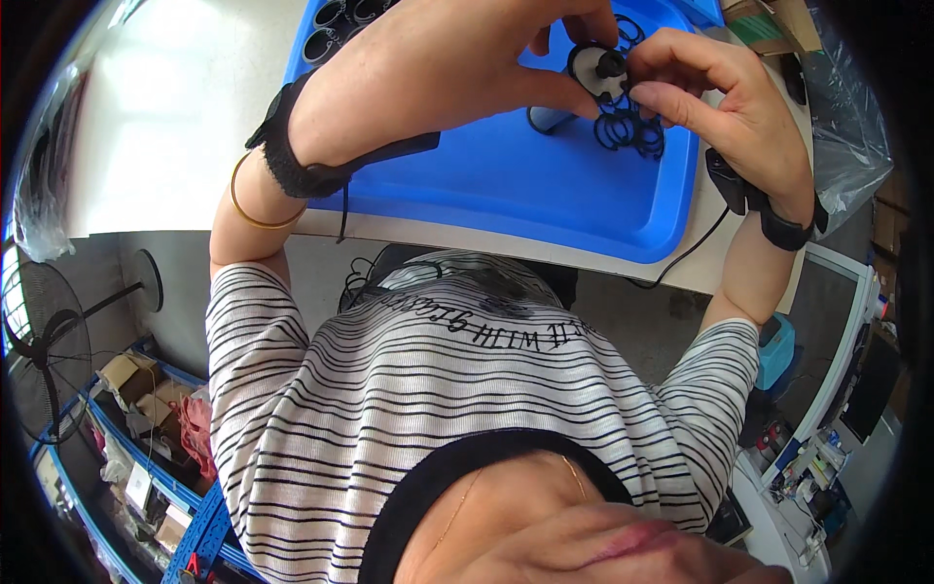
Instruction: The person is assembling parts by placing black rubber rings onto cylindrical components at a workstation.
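Pale grey covers the face of the small round part point(588, 76), with a dark rim and a stubby black knob. It's above the blue tray point(623, 219), near loose black rings point(615, 130). The left hand point(477, 68) pinches it; the right hand point(744, 109) curls at its edge, fingertips close together, grip unclear.

Black lettering point(511, 336) crosses the striped shirt point(389, 409); part of it unclear.

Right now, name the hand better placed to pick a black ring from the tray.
Probably the right hand: its fingers are close by the black rings, while the left hand grips the round part.
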`<state>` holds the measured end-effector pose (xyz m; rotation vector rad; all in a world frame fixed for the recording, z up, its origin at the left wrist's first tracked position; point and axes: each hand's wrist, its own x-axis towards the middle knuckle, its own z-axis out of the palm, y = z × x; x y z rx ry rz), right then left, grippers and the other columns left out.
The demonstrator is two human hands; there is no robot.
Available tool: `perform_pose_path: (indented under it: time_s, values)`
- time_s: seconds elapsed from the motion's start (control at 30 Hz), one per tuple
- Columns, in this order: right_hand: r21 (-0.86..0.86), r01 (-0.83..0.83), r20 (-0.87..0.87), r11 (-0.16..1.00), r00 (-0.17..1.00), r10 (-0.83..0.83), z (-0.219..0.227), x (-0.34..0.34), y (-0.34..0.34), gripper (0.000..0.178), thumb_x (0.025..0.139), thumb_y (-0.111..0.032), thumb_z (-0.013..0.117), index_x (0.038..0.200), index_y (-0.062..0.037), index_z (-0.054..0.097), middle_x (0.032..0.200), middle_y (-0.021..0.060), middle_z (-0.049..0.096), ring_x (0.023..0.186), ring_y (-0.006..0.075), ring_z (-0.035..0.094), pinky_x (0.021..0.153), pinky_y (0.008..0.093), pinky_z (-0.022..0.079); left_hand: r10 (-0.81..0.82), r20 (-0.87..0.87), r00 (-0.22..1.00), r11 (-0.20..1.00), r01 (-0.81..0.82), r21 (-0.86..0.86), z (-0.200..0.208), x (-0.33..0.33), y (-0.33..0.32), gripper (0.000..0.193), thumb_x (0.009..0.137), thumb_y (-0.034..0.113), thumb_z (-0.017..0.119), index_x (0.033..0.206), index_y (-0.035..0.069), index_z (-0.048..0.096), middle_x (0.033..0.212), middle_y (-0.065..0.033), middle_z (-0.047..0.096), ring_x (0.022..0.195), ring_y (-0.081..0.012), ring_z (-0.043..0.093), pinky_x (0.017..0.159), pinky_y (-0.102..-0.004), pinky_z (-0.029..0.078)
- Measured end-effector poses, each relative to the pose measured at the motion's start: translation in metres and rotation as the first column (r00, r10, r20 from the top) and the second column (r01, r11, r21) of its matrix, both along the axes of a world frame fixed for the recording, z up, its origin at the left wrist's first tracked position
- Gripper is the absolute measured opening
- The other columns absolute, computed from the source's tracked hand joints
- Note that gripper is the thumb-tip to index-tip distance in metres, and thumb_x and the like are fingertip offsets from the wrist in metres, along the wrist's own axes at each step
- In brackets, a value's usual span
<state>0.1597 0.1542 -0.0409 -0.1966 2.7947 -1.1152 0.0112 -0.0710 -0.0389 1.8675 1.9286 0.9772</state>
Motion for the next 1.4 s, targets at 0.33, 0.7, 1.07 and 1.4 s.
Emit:
perform_pose_path:
  time_s: [0.33, 0.7, 1.07, 1.4]
  values:
    - [-0.010, -0.003, -0.026, 1.000, 1.000, 0.003, -0.0003, -0.0005, 0.0002, 0.016, 0.096, -0.010, 0.071, 0.109, -0.0009, 0.069, 0.092, 0.0019, 0.068, 0.076, 0.0079, 0.061, 0.070, 0.0235, 0.050, -0.002, -0.010, 1.000, 1.000, 0.002, 0.026, -0.0013, -0.0007, -0.0004, 0.039, 0.080, 0.015, 0.086, 0.110, 0.000, 0.065, 0.098, -0.0145, 0.069, 0.081, -0.0294, 0.065, 0.072, -0.0378, 0.053]
    - [-0.034, 0.020, 0.001, 0.999, 1.000, -0.020, 0.0000, -0.0007, 0.0004, 0.015, 0.095, -0.009, 0.070, 0.108, -0.0005, 0.068, 0.092, 0.0018, 0.067, 0.079, 0.0082, 0.063, 0.070, 0.0238, 0.050, 0.019, -0.001, 1.000, 1.000, -0.019, 0.001, -0.0021, -0.0001, 0.0004, 0.039, 0.079, 0.015, 0.087, 0.109, -0.001, 0.066, 0.096, -0.0144, 0.069, 0.081, -0.0291, 0.066, 0.072, -0.0373, 0.054]
    - [-0.016, -0.037, -0.011, 0.999, 0.999, 0.037, -0.0006, -0.0012, 0.0021, 0.016, 0.096, -0.010, 0.070, 0.109, -0.0012, 0.068, 0.093, 0.0022, 0.068, 0.080, 0.0083, 0.066, 0.070, 0.0233, 0.051, 0.031, -0.002, 1.000, 0.999, -0.031, -0.007, -0.0011, 0.0010, -0.0002, 0.039, 0.079, 0.016, 0.087, 0.108, -0.001, 0.068, 0.091, -0.0135, 0.068, 0.077, -0.0275, 0.064, 0.068, -0.0363, 0.053]
    - [-0.008, -0.025, -0.021, 1.000, 0.999, 0.025, -0.0007, -0.0009, 0.0013, 0.016, 0.096, -0.011, 0.071, 0.109, -0.0012, 0.069, 0.092, 0.0024, 0.068, 0.080, 0.0083, 0.066, 0.070, 0.0232, 0.051, 0.014, 0.002, 1.000, 1.000, -0.014, 0.023, -0.0019, 0.0014, 0.0002, 0.040, 0.079, 0.016, 0.087, 0.110, -0.001, 0.067, 0.093, -0.0132, 0.068, 0.078, -0.0264, 0.064, 0.068, -0.0356, 0.053]
